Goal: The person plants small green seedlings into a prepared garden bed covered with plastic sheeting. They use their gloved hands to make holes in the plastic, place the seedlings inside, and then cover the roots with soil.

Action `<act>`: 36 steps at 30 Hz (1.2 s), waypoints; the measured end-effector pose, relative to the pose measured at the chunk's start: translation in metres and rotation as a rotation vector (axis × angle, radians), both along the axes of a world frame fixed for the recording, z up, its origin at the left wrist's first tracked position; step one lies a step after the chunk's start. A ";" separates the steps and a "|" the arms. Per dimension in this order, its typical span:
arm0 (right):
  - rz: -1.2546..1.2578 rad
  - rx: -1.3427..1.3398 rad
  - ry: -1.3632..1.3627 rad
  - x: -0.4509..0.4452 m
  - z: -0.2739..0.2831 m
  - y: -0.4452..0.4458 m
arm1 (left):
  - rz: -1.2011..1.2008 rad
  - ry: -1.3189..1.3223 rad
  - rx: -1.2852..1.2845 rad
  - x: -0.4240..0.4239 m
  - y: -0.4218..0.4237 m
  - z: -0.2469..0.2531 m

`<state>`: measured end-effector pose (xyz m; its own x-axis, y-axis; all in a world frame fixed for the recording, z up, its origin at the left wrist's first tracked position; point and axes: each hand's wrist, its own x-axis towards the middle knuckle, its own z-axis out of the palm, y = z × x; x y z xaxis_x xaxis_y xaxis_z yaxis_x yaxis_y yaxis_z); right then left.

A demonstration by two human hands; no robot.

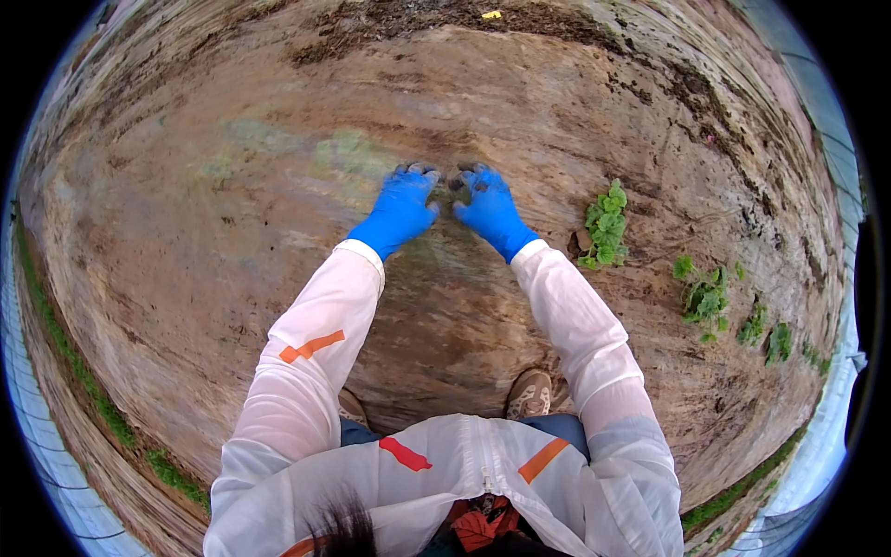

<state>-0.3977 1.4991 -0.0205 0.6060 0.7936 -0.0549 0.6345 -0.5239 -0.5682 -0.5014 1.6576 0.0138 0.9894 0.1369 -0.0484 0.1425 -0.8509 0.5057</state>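
Note:
Both my hands are in blue gloves with soiled fingertips, stretched out over brown bare soil. My left hand is left of the middle, its fingers curled and parted from the thumb. Facing it across a narrow gap is my right hand, bent in a similar way, with a dark patch by its fingertips that may be soil. Whether either hand holds anything cannot be made out. Right of my right hand grows a leafy green plant, with a brown clod or stone at its edge.
More green plants stand in a row farther right. A small yellow object lies on dark, crumbly soil at the top. My shoes are on the ground below. Strips of grass and pale sheeting run along the sides.

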 end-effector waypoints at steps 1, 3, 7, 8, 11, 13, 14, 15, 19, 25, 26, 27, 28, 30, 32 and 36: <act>0.001 -0.056 -0.100 -0.003 -0.002 -0.004 | 0.038 0.005 0.002 0.002 -0.004 0.002; 0.001 -0.166 -0.302 -0.011 -0.014 -0.007 | 0.077 0.007 0.000 0.006 -0.005 0.005; 0.031 -0.171 -0.275 -0.014 -0.027 -0.001 | 0.073 0.017 -0.018 0.003 0.007 0.004; 0.050 -0.238 -0.265 -0.012 -0.028 0.003 | 0.073 0.019 -0.026 0.002 0.008 0.003; 0.072 -0.271 -0.214 -0.005 -0.030 0.008 | 0.060 -0.011 0.011 -0.002 0.012 -0.006; 0.050 -0.209 -0.118 -0.002 -0.027 0.008 | 0.084 -0.007 -0.011 -0.004 0.012 -0.008; 0.026 -0.163 -0.042 -0.001 -0.023 0.007 | 0.098 -0.004 -0.024 -0.004 0.012 -0.007; 0.002 -0.118 0.034 -0.001 -0.021 0.007 | 0.091 -0.009 -0.027 -0.005 0.013 -0.006; -0.058 -0.030 -0.012 0.001 -0.030 -0.002 | 0.007 -0.003 -0.049 0.004 0.008 -0.004; 0.051 0.067 0.038 0.009 0.007 0.000 | -0.062 -0.118 0.060 0.013 -0.007 -0.015; 0.066 0.080 0.037 0.010 0.011 0.000 | -0.069 -0.124 0.068 0.016 -0.008 -0.015; 0.081 0.093 0.037 0.010 0.012 0.001 | -0.085 -0.123 0.093 0.018 -0.009 -0.016; 0.073 0.123 0.036 0.009 0.011 0.001 | -0.101 -0.124 0.119 0.020 -0.009 -0.016; 0.059 0.185 0.035 0.007 0.008 0.000 | -0.103 -0.131 0.146 0.023 -0.012 -0.015; 0.055 0.194 -0.019 0.007 0.005 -0.005 | -0.075 -0.142 0.144 0.026 -0.015 -0.011; -0.052 0.220 0.018 0.008 0.008 -0.022 | -0.099 -0.106 0.109 0.026 -0.014 -0.001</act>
